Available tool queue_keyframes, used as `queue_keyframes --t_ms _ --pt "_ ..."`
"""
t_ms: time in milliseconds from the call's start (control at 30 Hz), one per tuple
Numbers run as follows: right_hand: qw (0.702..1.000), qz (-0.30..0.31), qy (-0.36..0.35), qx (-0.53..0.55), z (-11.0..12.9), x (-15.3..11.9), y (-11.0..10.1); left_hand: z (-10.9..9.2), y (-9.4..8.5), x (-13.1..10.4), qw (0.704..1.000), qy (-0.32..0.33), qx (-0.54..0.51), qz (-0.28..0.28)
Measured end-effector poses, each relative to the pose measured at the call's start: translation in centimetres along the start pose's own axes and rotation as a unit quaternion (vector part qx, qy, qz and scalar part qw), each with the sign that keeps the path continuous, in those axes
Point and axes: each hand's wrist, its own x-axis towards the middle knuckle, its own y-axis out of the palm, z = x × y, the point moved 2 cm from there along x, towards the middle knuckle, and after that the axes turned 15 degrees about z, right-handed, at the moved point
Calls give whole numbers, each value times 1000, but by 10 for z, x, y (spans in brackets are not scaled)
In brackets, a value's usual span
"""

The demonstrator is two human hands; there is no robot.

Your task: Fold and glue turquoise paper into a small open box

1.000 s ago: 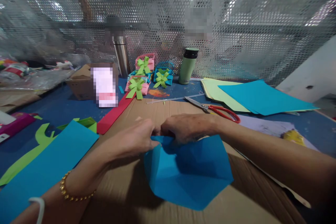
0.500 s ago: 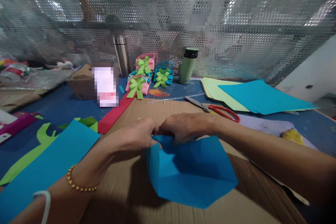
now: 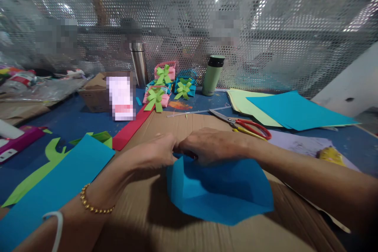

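A creased sheet of blue craft paper, partly folded up into walls, is held between my hands above the cardboard. My left hand pinches its far left corner, fingers closed. Right beside it, my right hand grips the far edge with curled fingers; the fingertips are hidden behind the hand and paper. The two hands nearly touch. Beyond my right hand lie red-handled scissors, with a yellow-handled tool partly under them. A flat blue paper strip rests left of my left forearm.
Small pink and blue paper baskets with green bows stand at the back, near a steel flask and a green tumbler. Blue sheets lie at right. A cardboard box and red strip are at left.
The blue paper's near flap has shifted slightly right and its right side looks more curved. My hands stay together at the far corner. The view has moved slightly.
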Motion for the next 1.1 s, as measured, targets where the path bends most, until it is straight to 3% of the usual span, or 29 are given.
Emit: queue_keyframes --t_ms 300,633,700,833,867,967,1100 --pt "999 11 -48 12 -2 2 7 -9 -2 -3 985 -125 118 2" --pt "998 31 -32 34 -2 2 6 -12 -18 -11 989 5 111 98" --pt "998 32 -29 37 -2 1 6 -15 -20 -20 991 3 107 84" --pt "997 50 -30 46 -2 -1 5 -20 -25 -49 995 -21 91 -31" --pt "997 51 -35 48 -1 -1 5 -22 -24 -55 996 -20 83 -30" --pt "997 43 -39 47 -2 -2 5 -30 -17 -64 997 3 69 25" --pt "997 32 -39 53 -1 -3 3 -35 -8 -56 992 -10 98 77"
